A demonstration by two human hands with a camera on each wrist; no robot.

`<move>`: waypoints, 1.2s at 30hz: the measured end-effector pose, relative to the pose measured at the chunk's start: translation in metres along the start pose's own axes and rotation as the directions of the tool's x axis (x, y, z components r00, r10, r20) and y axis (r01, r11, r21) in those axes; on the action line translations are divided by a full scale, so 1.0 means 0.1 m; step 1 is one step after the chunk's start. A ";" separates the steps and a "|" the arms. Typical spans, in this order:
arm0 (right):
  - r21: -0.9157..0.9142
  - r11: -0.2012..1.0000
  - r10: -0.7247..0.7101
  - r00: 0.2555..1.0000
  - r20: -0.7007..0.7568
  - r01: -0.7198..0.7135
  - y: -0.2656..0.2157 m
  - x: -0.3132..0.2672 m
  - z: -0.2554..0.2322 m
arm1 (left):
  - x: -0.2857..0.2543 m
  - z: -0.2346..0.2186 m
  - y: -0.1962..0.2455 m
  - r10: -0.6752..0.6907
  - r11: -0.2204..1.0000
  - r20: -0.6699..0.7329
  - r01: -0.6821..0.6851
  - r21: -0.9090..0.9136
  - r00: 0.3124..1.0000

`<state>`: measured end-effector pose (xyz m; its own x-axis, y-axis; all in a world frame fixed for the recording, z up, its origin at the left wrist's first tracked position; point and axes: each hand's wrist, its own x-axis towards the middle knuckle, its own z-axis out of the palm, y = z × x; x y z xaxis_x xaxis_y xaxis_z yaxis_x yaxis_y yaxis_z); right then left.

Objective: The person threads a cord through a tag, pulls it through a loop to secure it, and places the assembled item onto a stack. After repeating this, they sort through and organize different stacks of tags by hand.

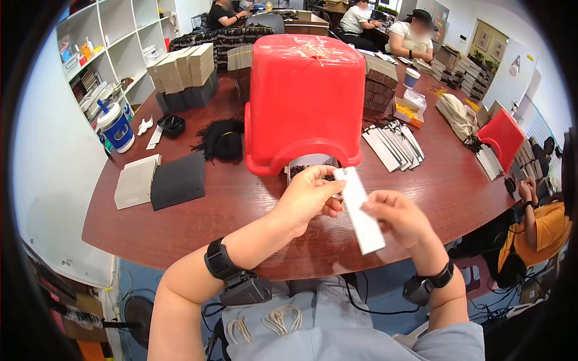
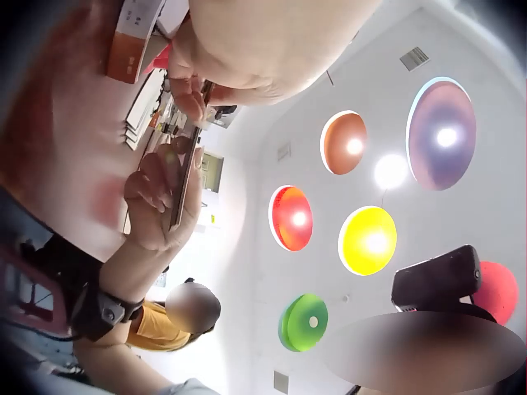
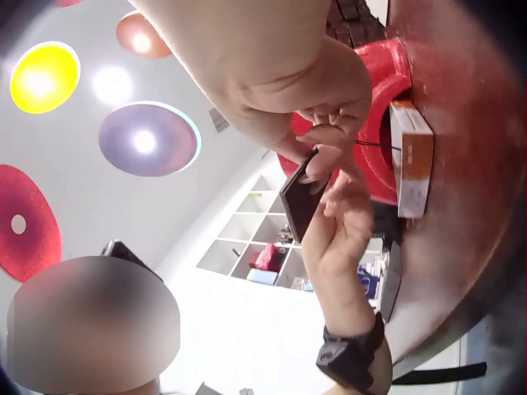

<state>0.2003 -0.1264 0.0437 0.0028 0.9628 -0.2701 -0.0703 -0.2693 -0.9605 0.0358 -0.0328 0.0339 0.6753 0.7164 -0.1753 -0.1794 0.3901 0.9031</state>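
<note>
A long white strip (image 1: pixel 363 219) slants over the table's near edge, held in the air. My left hand (image 1: pixel 310 195) pinches its upper end between thumb and fingers. My right hand (image 1: pixel 398 218) has its thumb and curled fingers at the strip's right edge, near the middle. Seen edge-on in the left wrist view, the strip (image 2: pixel 188 177) is thin and dark, with the right hand (image 2: pixel 160 197) around its lower part. In the right wrist view its dark face (image 3: pixel 300 206) shows, with the right hand (image 3: pixel 288 90) gripping it and the left hand (image 3: pixel 338 239) beyond.
An upturned red bin (image 1: pixel 307 102) stands ahead, a box (image 1: pixel 313 161) of dark pieces under its cut-out. White strips (image 1: pixel 394 144) lie fanned out at right. A black tassel bundle (image 1: pixel 226 141), grey boards (image 1: pixel 137 183) and a black sheet (image 1: pixel 179 180) lie at left.
</note>
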 end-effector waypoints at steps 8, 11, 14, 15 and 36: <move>-0.359 0.895 -0.419 0.773 -0.477 0.264 -0.44 0.64 -1.07 | -0.22 -0.35 0.13 0.003 0.996 -0.099 0.006 0.087 0.995; -0.678 0.732 -0.373 0.868 -0.328 0.059 -0.30 1.05 -1.33 | -0.32 -0.46 0.08 -0.015 0.995 -0.104 0.024 0.093 0.994; -0.883 0.462 -0.226 0.952 -0.205 -0.080 -0.14 1.33 -1.43 | -0.44 -0.59 0.05 -0.047 0.991 -0.093 0.058 0.118 0.995; -0.892 0.444 -0.259 0.940 -0.223 -0.089 -0.14 1.33 -1.42 | -0.48 -0.62 0.06 -0.046 0.986 -0.089 0.060 0.158 0.995; -0.769 0.629 -0.517 0.799 -0.308 0.111 -0.15 0.83 -1.10 | -0.97 -1.89 0.42 0.555 -0.225 -0.052 0.210 0.951 0.830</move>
<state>0.3117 -0.0451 0.0286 0.3459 0.9015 0.2603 0.7232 -0.0794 -0.6861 -0.1729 0.0232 0.0149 0.4240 0.8415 0.3348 0.8628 -0.4877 0.1331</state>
